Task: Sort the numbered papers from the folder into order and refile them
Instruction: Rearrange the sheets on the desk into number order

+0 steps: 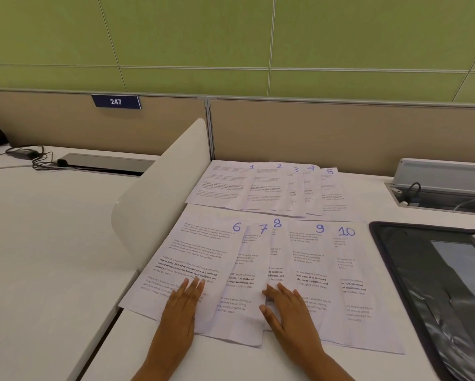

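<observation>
Ten numbered papers lie fanned in two overlapping rows on the white worktop (258,361), right of a curved white divider (159,193) in the middle of the frame. The upper row, just below the beige partition (340,133), runs left to right: sheet 1 (219,185), sheet 2 (266,188), sheet 3 (294,188), sheet 4 (310,188) and sheet 5 (333,193). The lower row, nearer the bottom of the frame, runs sheet 6 (200,251), sheet 7 (244,292), sheet 8 (276,254), sheet 9 (310,265) and sheet 10 (351,287). The left hand (182,306) lies flat with straight fingers pressed on the lower part of sheet 6, holding nothing. The right hand (288,312) rests flat, fingers spread, where sheets 7, 8 and 9 overlap, its thumb on sheet 7, also gripping nothing. A black folder (423,284) lies open at the right edge of the frame, just beside sheet 10. A blue sign reading 247 (116,102) sits on the partition at upper left.
</observation>
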